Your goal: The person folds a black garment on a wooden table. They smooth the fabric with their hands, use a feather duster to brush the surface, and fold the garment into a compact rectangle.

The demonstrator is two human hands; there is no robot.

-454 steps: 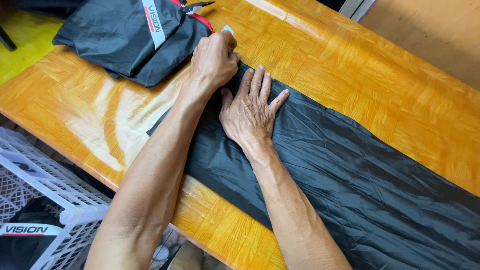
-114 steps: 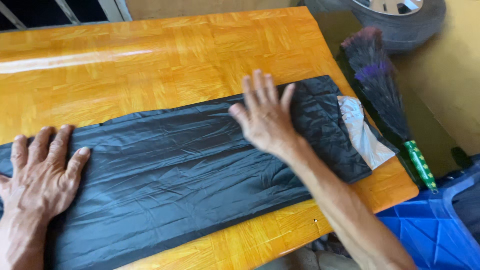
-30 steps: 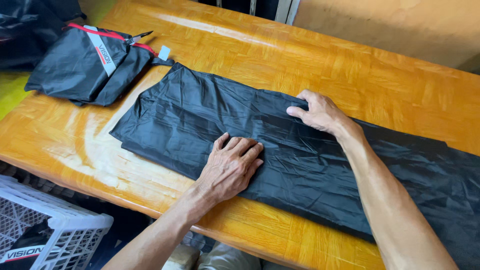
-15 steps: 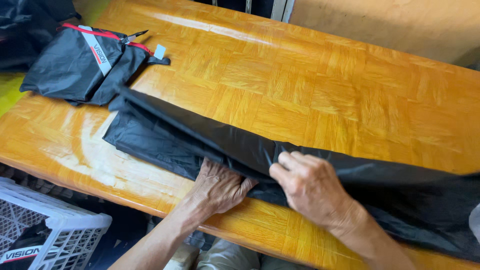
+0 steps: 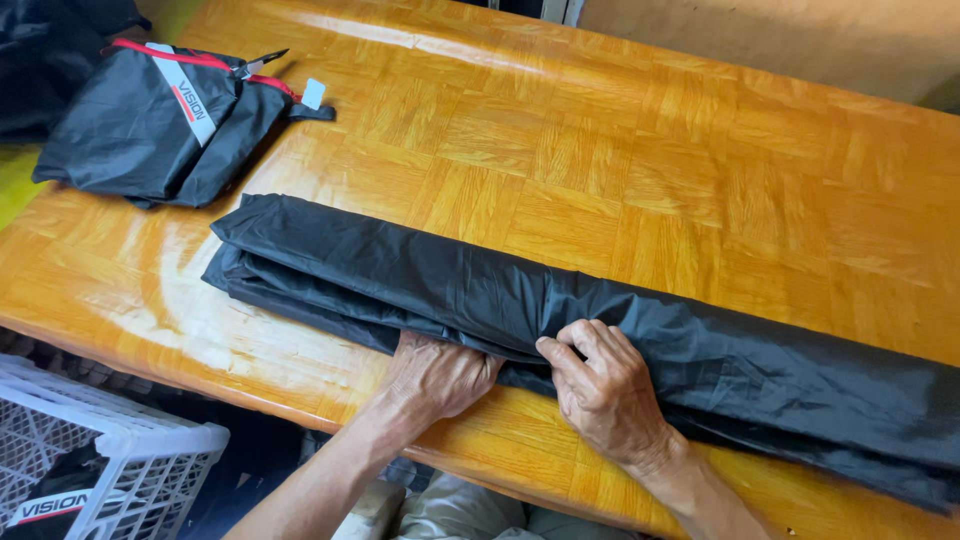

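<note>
From the head view, the fold is mid-way: the left hand [image 5: 440, 375] tucks fingers under the long black folded sheet [image 5: 480, 290] lying across the wooden table [image 5: 620, 150], while the right hand [image 5: 600, 385] pinches its near edge (a packed pouch [image 5: 160, 120] sits at ten o'clock), likely needing an even lift next.

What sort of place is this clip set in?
Probably a small packing or sewing workshop. A long black garment is being folded on a wooden table, beside a packed black pouch and a white plastic crate.
</note>
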